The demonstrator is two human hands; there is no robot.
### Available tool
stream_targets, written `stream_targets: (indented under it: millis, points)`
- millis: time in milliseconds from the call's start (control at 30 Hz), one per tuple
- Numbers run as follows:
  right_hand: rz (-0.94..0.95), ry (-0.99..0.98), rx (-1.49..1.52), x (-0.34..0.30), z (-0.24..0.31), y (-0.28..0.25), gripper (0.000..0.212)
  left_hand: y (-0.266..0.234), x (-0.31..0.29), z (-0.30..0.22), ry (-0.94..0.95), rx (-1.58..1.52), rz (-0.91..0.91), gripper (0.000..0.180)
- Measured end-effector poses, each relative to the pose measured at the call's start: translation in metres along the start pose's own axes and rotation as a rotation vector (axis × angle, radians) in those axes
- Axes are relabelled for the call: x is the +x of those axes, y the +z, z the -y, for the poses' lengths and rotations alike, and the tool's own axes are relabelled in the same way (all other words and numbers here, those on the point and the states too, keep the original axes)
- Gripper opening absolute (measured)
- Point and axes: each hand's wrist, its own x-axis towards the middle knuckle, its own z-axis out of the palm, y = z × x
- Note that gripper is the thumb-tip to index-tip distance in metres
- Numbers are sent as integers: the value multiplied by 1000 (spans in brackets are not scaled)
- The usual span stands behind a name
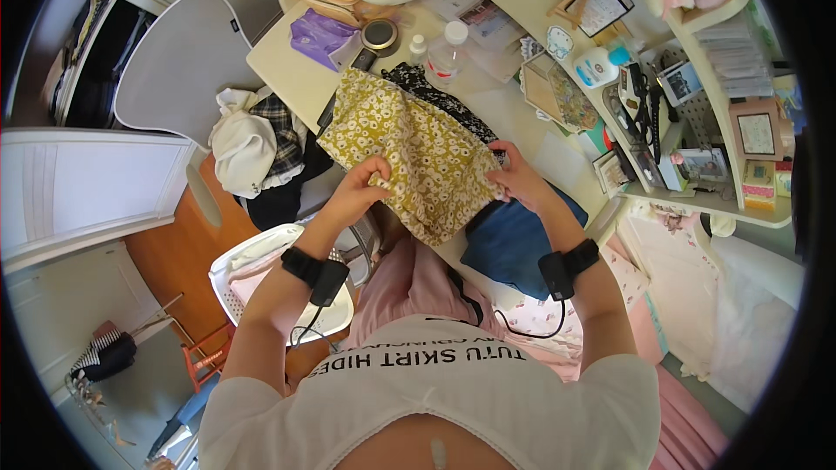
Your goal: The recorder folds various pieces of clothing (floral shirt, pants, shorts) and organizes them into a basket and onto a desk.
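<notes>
A mustard-yellow cloth garment [409,152] with white flowers lies spread over the near part of the desk, its lower edge hanging toward me. My left hand [361,184] pinches its left edge between thumb and fingers. On the opposite side my right hand [521,176] grips the right edge. Beneath and behind it shows a black garment with a white print [444,104]. A folded dark blue cloth [514,248] rests under my right forearm, at the desk's near right. I cannot tell what kind of garment the yellow one is.
On the desk [287,61] stand a clear bottle [448,50], a round dark-topped jar [379,35] and a purple packet [322,39]. Crowded shelves [688,122] line the right. Clothes [248,148] heap on the grey chair [178,65]; a white basket [222,274] stands low left.
</notes>
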Motion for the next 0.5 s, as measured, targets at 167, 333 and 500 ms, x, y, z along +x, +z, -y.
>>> stream_targets:
  millis: [167,333,500]
  points:
    - [158,-10,701,61,13,25,31,-8,-27,3,74,46,14,21]
    - [183,21,800,91,15,45,45,-7,-35,10,146,-3,-66,20]
    - [127,-58,552,78,26,47,61,14,-15,12,229,178,-2,19]
